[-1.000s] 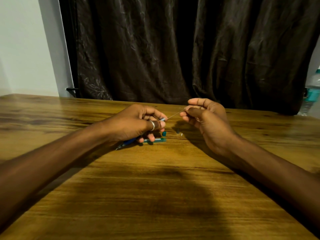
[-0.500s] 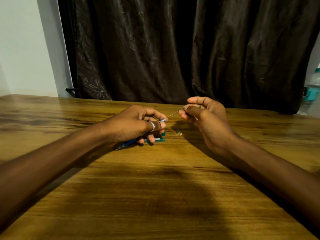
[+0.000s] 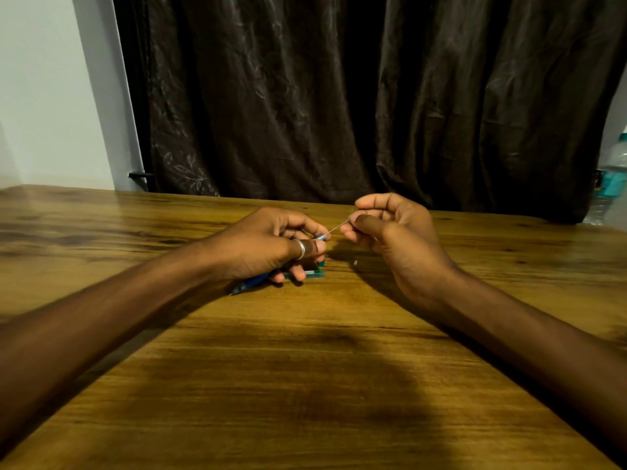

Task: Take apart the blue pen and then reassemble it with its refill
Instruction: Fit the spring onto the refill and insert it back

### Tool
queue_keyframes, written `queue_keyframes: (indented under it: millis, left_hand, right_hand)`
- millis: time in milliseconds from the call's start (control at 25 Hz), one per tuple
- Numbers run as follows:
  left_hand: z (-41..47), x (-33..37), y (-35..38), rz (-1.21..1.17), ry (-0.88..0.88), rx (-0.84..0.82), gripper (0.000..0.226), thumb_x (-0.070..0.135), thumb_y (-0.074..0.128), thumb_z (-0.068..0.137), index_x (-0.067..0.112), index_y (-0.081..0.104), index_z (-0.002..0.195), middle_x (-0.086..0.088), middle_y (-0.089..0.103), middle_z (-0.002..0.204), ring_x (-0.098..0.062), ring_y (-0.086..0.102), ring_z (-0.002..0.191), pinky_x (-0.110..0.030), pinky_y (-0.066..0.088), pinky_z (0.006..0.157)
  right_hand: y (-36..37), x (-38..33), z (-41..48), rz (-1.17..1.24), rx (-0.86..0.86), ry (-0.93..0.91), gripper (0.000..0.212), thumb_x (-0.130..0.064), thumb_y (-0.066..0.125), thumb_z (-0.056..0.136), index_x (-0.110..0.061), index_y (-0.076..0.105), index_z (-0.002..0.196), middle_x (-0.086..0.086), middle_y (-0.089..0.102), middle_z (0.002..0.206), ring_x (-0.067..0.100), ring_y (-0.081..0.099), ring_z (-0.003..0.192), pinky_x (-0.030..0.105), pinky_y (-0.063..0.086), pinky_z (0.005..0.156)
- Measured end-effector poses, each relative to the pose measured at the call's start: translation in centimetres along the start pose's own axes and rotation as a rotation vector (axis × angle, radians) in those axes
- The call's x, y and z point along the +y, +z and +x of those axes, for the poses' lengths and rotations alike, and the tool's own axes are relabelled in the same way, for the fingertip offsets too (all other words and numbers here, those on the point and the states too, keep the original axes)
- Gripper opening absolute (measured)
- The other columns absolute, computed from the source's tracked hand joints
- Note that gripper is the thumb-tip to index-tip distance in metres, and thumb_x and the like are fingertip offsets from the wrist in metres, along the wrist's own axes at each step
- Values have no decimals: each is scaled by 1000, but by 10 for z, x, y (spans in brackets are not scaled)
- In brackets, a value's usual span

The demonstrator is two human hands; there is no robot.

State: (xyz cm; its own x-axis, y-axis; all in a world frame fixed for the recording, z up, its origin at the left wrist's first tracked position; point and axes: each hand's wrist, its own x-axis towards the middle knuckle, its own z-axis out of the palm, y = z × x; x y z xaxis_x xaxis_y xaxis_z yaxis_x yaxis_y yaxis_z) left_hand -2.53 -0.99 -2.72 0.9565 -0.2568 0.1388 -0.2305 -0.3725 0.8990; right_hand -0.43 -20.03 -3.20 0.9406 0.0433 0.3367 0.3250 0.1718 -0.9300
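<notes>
My left hand (image 3: pixel 268 244), with a ring on the thumb, is closed around the blue pen barrel (image 3: pixel 252 283), whose tip pokes out below the hand toward the lower left. A thin refill (image 3: pixel 336 228) runs from the barrel's upper end up to my right hand (image 3: pixel 390 228), which pinches its far end between thumb and fingers. Both hands hover just above the wooden table (image 3: pixel 305 385). A teal pen part (image 3: pixel 314 273) lies on the table under my left fingers. A tiny pale piece (image 3: pixel 355 263) lies beside it to the right.
A dark curtain (image 3: pixel 339 96) hangs behind the table's far edge. A plastic water bottle (image 3: pixel 610 184) stands at the far right. A white wall (image 3: pixel 44 96) is at the left.
My right hand has shifted slightly toward the left hand, so less of the refill shows between them. The left hand has stayed in place.
</notes>
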Motion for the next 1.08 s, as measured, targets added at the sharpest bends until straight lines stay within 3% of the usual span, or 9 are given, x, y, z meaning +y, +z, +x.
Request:
queue_keyframes:
  millis: [240, 600, 920, 1000, 1080]
  left_hand:
    - [1, 1, 1, -14, -3, 17, 23, 20, 67, 93, 19, 69, 116, -9, 78, 98, -15, 68, 65, -20, 46, 44]
    - [1, 1, 0, 7, -2, 18, 22, 21, 70, 91, 20, 69, 113, -5, 79, 94, -16, 72, 68, -23, 49, 47]
    - [0, 8, -5, 120, 22, 49, 20, 19, 65, 95, 16, 66, 115, -5, 77, 95, -8, 67, 67, -19, 50, 49]
    - [2, 6, -11, 194, 41, 61, 17, 19, 60, 98, 14, 64, 113, -10, 75, 96, -12, 64, 71, -24, 51, 54]
    - [5, 1, -16, 276, 50, 71, 13, 23, 58, 99, 17, 63, 109, -12, 75, 98, -18, 66, 78, -36, 56, 68]
  right_hand:
    - [0, 4, -1, -90, -75, -34, 19, 7, 64, 90, -7, 62, 103, 8, 72, 77, 16, 74, 74, 23, 60, 70]
    - [-2, 6, -2, -297, -144, -87, 19, -1, 73, 85, -11, 67, 100, 5, 77, 83, 10, 71, 76, 22, 56, 61]
    - [-6, 11, 4, -413, -81, -127, 12, -6, 73, 87, -13, 69, 96, 2, 74, 77, 6, 66, 66, 22, 54, 55]
    - [-10, 15, 7, -554, -62, -193, 10, -12, 74, 87, -18, 71, 94, -2, 75, 78, 9, 67, 67, 29, 56, 60]
    - [-11, 18, 9, -702, -64, -273, 9, -15, 74, 87, -22, 71, 93, -4, 75, 78, 4, 68, 69, 26, 55, 65]
